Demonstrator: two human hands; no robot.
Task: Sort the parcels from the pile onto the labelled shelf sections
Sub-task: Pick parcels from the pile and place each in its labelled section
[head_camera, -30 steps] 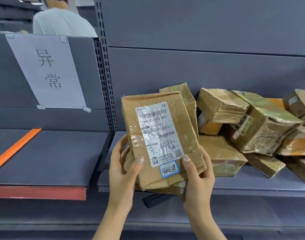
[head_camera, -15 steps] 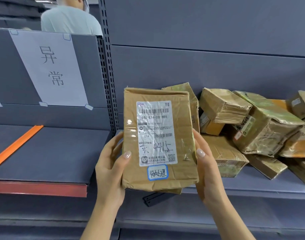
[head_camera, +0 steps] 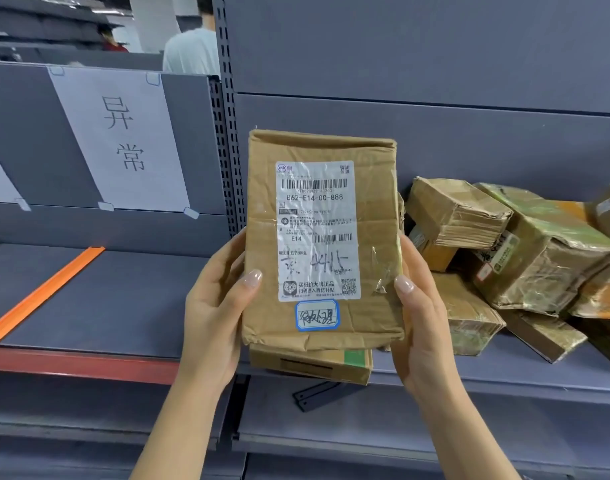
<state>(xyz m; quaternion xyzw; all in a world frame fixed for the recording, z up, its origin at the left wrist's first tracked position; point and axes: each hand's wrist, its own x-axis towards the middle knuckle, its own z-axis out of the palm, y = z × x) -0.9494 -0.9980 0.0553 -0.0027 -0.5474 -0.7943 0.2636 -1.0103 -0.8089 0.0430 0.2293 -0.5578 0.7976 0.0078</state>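
Now L hand (head_camera: pixel 215 306) & R hand (head_camera: pixel 421 313) both clamp brown parcel (head_camera: pixel 322 237) upright, label facing cam, beside parcel pile (head_camera: pixel 511 251) on shelf (head_camera: pixel 470 375).

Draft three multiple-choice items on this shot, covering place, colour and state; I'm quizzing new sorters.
1. The pile lies: A on the floor; B on the right shelf; C in a cart.
2. The strip on the left shelf is: A orange; B green; C white.
3. The parcel is: A gripped by left hand and right hand; B flat on a shelf; C in one hand.
Answers: B, it heaps on that shelf; A, it shows bright orange; A, both hands clasp its sides.
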